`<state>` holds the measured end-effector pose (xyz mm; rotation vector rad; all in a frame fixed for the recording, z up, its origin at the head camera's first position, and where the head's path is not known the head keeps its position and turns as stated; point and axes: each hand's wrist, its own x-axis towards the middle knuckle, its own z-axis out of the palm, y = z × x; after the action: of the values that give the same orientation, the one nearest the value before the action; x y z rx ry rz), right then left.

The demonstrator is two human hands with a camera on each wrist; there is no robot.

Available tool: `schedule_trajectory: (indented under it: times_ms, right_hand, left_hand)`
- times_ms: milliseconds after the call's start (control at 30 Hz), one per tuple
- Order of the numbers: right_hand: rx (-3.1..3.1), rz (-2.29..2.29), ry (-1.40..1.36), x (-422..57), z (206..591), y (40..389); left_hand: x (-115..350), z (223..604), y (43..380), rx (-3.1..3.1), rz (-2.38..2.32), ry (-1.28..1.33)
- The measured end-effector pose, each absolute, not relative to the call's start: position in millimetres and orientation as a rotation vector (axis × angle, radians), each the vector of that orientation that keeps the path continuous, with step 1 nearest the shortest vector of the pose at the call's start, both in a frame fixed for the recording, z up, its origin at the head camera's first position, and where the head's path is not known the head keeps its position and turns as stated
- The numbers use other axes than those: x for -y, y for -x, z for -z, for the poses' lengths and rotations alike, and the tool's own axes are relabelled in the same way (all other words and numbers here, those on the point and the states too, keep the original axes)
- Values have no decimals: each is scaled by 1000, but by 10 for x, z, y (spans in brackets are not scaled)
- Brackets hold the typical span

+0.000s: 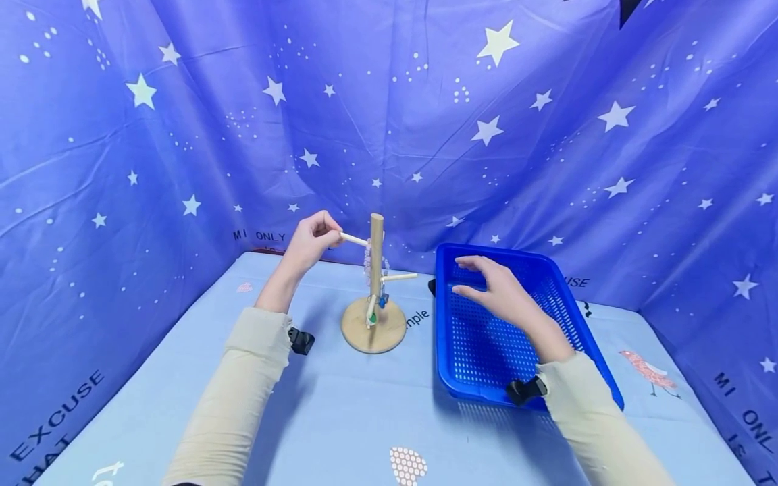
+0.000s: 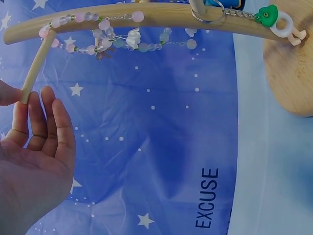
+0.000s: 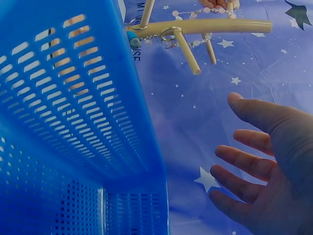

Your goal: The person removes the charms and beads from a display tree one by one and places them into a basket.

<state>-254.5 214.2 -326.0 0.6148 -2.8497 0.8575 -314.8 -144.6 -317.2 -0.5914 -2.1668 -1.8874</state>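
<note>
My left hand pinches the tip of an upper left peg on a wooden stand, thumb against fingertips. The stand has an upright post on a round base. A bracelet of pink and clear beads hangs over the pinched peg, close to the post. Lower pegs carry a keychain with a green-headed figure and a blue keychain. Above the blue basket, my right hand holds nothing, its fingers loosely spread and thumb apart.
The perforated basket stands right of the stand on a light blue printed cloth. A starry blue curtain rises behind and at both sides. One bare lower peg points right from the post toward the basket.
</note>
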Motion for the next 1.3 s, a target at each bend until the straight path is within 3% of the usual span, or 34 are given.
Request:
schedule_trajectory:
  times_ms: [1300]
  right_hand:
    - [2825, -1083, -693, -1592, 3316, 2681]
  left_hand:
    - [1433, 3198, 3158, 2132, 1932, 618]
